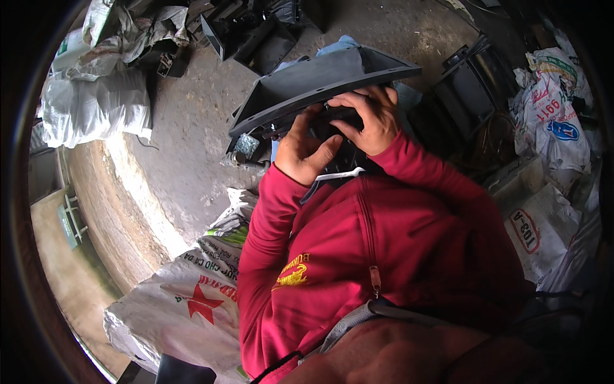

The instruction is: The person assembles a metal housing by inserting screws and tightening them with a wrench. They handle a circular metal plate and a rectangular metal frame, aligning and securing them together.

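Note:
A dark grey, trough-shaped housing (320, 75) with a flanged rim is tilted up in front of my torso. Small bolts stick out under its near rim. My left hand (306, 148) is curled at that rim, its fingertips partly hidden beneath the flange and its thumb held apart. Further right, my right hand (371, 118) bends its fingers against the same rim, with the forefinger and thumb on either side of a small bolt (327, 107). Whether these fingers grip the bolt is unclear. Dark parts below the housing are mostly in shadow.
More dark housings (265, 48) lie on the concrete floor (192, 121) ahead, and another dark housing (470, 83) stands at right. White sacks (96, 105) sit far left, with a printed sack (182, 307) near left and another sack (556, 115) at right. A small clear bag (245, 146) lies beside my left hand.

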`<state>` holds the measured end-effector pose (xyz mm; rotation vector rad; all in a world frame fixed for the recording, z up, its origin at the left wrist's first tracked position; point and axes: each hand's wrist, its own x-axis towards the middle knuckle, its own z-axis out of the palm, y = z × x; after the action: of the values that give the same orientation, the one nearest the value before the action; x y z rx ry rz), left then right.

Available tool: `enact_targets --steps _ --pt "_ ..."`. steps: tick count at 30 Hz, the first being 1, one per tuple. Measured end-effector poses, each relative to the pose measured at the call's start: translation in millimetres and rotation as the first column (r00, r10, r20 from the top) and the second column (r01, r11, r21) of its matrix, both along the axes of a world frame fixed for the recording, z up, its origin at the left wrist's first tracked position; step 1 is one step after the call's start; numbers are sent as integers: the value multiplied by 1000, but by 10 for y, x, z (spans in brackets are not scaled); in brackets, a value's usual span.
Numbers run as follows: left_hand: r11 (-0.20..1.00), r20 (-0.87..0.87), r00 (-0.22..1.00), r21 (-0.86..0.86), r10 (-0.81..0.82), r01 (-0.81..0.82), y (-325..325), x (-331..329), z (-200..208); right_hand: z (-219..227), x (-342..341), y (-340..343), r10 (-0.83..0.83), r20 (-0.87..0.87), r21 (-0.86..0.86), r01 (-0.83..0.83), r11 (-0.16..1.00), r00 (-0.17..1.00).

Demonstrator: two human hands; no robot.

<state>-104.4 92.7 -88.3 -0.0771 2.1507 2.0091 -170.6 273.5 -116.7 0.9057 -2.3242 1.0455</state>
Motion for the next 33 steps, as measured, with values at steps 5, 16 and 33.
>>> enact_targets --steps 5,16,33 --pt "998 2 1000 64 -26 26 10 50 -28 -3 -4 15 26 -3 11 -26 1000 1000" --pt "908 -42 987 -399 -152 123 -32 42 156 4 -25 45 33 17 88 -34 996 999" --pt "988 105 993 152 -54 37 -70 -77 97 24 -32 68 73 -20 91 -71 993 997"
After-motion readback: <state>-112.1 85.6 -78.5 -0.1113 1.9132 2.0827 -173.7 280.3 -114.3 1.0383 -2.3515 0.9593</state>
